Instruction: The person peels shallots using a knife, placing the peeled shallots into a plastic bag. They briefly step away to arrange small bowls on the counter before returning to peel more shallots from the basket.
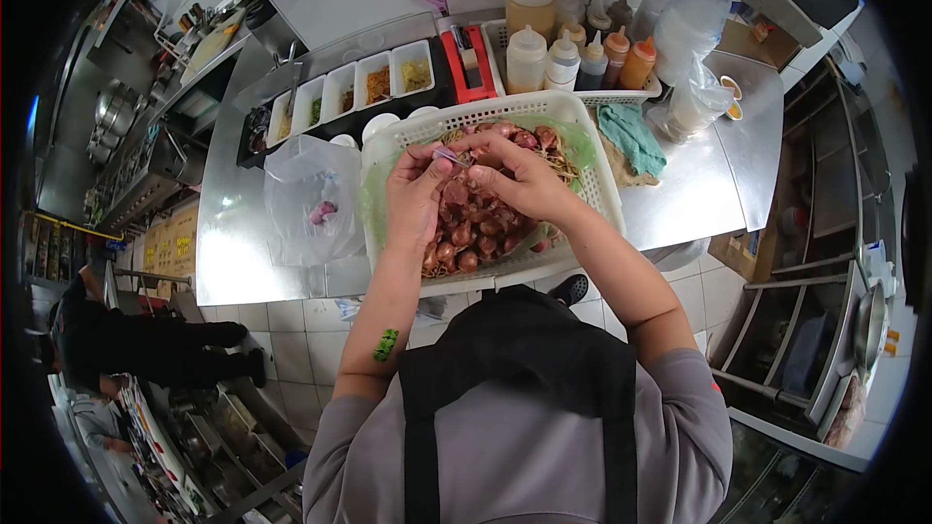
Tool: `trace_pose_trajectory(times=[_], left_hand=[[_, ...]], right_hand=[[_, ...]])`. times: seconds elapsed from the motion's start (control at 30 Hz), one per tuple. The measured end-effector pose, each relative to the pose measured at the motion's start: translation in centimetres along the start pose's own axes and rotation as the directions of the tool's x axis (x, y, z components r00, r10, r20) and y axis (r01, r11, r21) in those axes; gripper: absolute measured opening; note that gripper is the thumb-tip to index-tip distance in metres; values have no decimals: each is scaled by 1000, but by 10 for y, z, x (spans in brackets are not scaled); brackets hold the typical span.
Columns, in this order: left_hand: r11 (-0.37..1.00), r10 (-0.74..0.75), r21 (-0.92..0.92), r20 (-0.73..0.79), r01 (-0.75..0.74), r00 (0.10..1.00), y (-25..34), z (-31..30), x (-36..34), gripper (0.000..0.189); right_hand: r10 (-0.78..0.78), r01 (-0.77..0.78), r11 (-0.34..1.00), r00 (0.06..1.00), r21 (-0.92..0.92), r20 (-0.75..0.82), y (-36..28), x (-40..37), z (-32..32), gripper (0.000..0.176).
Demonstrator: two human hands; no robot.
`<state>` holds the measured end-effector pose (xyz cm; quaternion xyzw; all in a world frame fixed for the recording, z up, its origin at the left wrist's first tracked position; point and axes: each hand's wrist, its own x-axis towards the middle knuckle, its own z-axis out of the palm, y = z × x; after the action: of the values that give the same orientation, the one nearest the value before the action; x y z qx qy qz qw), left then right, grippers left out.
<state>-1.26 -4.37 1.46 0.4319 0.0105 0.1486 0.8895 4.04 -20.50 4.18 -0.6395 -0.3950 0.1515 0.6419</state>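
Both my hands are raised together over a white plastic basket full of unpeeled shallots. Between the fingertips of my left hand is a small pale-purple shallot, partly covered by the fingers. The fingers of my right hand are curled in and pinch at the same shallot from the other side. Green plastic film lines the basket under the shallots. To the left, a clear plastic bag lies open on the steel table with a few peeled purple shallots in it.
Behind the basket are a row of white trays with toppings, a red holder and several squeeze bottles. A green cloth lies right of the basket, near plastic bags. Another person stands at far left.
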Motion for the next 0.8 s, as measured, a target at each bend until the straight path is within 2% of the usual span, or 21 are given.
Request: trace_pose_trajectory(times=[0.13,0.2,0.33,0.4,0.43,0.5,0.6,0.8], left_hand=[[1000,-6,13,27,6,1000,1,-2,-1,21],[1000,-6,21,22,5,1000,0,-5,0,20],[997,-1,72,11,1,1000,2,-3,-1,19],[998,6,61,9,-7,1000,0,-3,-1,19],[999,16,51,7,-16,1000,0,-2,-1,20],[997,9,71,1,-9,1000,4,4,-1,22],[996,4,93,5,-4,1000,4,5,-1,25],[997,12,74,39,-14,999,3,3,-1,31]], right_hand=[[40,-39,999,999,-29,17,3,-1,0,31],[-29,29,1000,1000,-5,-7,5,0,2,29],[-44,42,997,999,-63,-21,3,0,1,27],[-59,51,962,998,-267,-21,3,0,0,28],[-59,51,963,998,-266,-24,2,0,-1,28],[14,-14,1000,999,-2,-53,1,0,-1,27],[59,-53,996,995,75,-75,3,0,-2,27],[42,-38,998,995,43,-89,2,0,-4,27]])
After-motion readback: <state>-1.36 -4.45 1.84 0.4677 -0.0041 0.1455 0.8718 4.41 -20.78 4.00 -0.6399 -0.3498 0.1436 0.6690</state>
